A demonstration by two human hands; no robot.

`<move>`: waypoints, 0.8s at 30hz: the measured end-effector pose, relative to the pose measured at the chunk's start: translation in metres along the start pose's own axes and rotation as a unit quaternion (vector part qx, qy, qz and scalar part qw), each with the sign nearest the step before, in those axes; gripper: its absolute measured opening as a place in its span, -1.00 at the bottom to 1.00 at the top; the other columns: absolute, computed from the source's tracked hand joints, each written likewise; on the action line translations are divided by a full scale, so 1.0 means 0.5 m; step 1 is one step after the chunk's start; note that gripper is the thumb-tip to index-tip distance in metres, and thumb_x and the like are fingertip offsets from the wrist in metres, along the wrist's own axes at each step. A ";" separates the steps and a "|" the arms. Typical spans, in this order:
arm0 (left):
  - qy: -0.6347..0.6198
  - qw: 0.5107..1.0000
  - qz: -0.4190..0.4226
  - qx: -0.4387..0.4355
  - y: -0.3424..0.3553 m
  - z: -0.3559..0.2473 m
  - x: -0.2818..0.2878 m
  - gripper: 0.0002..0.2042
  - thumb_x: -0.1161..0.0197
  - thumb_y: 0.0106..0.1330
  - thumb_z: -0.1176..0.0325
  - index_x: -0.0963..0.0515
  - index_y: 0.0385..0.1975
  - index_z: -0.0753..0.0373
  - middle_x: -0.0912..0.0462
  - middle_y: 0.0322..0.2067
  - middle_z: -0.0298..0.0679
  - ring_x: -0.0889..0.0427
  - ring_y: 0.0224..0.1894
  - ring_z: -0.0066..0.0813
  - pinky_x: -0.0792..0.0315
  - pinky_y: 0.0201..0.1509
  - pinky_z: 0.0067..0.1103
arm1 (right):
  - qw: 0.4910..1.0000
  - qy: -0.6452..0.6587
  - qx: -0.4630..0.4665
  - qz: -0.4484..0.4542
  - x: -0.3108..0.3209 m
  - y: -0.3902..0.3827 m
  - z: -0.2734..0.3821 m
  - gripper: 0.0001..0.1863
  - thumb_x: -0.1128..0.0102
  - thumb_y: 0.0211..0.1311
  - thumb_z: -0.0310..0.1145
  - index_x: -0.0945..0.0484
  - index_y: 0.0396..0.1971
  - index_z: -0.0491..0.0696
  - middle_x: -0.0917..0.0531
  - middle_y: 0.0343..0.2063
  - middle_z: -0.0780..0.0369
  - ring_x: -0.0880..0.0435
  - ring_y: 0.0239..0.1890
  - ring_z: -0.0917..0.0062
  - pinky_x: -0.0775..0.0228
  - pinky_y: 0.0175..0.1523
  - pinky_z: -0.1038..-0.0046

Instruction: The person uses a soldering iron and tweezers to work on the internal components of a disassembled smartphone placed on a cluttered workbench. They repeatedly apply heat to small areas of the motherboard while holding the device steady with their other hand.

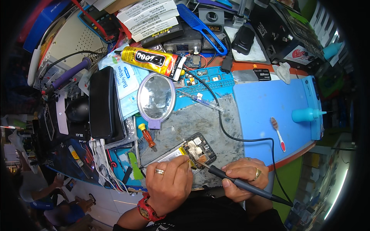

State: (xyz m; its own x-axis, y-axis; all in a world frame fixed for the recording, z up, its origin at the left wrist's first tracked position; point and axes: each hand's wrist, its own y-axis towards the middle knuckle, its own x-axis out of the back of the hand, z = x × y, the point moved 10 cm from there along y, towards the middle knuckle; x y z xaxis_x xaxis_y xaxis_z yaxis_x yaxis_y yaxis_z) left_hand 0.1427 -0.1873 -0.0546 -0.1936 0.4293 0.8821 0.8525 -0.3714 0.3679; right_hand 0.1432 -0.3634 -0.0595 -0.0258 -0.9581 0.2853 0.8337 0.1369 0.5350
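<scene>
From here I lose the lower end of the open phone (194, 145) behind the left hand (169, 183), whose fingers bend inward, though I can't tell what they grip. The phone lies slanted near the grey mat's (204, 119) front edge, bare mat beyond it; my right hand (246, 178) closes around the iron (251, 187), angled toward the phone.

The soldering iron (250, 188) looks matt plastic, the mirror (155, 97) glossy.
</scene>
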 end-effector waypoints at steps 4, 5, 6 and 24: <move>0.000 1.000 0.000 0.000 0.000 0.001 0.000 -0.85 -0.44 0.19 0.50 -0.70 -0.25 0.32 -0.76 -0.13 -0.29 -0.64 -0.30 -0.44 -0.42 -0.11 -0.41 | 1.000 -0.009 -0.003 0.001 0.000 -0.002 0.000 -0.74 -0.53 -0.03 -0.50 -0.63 -0.32 -0.14 -0.71 -0.59 0.16 -0.80 -0.59 0.39 -0.55 -0.57 0.51; -0.001 1.000 0.000 0.000 0.000 0.001 -0.001 -0.85 -0.44 0.19 0.50 -0.70 -0.25 0.32 -0.76 -0.13 -0.29 -0.64 -0.30 -0.44 -0.42 -0.11 -0.41 | 1.000 -0.010 -0.004 0.001 -0.001 -0.002 0.000 -0.74 -0.53 -0.03 -0.50 -0.63 -0.32 -0.14 -0.71 -0.58 0.15 -0.80 -0.59 0.38 -0.56 -0.56 0.50; -0.002 1.000 0.001 0.000 0.000 0.001 -0.001 -0.85 -0.44 0.19 0.50 -0.70 -0.25 0.32 -0.76 -0.13 -0.29 -0.64 -0.30 -0.44 -0.42 -0.12 -0.41 | 1.000 -0.010 -0.005 0.002 -0.001 -0.002 0.000 -0.74 -0.53 -0.03 -0.50 -0.63 -0.32 -0.14 -0.72 -0.58 0.15 -0.80 -0.59 0.38 -0.56 -0.56 0.50; 0.005 1.000 -0.005 0.004 0.000 0.000 0.000 -0.86 -0.45 0.19 0.50 -0.71 -0.27 0.32 -0.76 -0.14 -0.29 -0.64 -0.29 -0.45 -0.43 -0.11 -0.42 | 1.000 -0.009 -0.005 0.002 0.000 -0.002 -0.001 -0.73 -0.53 -0.04 -0.49 -0.63 -0.32 -0.13 -0.72 -0.59 0.16 -0.81 -0.59 0.39 -0.56 -0.56 0.51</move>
State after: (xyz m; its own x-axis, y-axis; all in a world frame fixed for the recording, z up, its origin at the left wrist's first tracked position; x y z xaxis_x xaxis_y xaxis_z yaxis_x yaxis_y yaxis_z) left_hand 0.1425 -0.1873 -0.0548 -0.2072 0.4245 0.8814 0.8541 -0.3607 0.3746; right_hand 0.1427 -0.3634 -0.0602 -0.0336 -0.9527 0.3020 0.8390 0.1373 0.5266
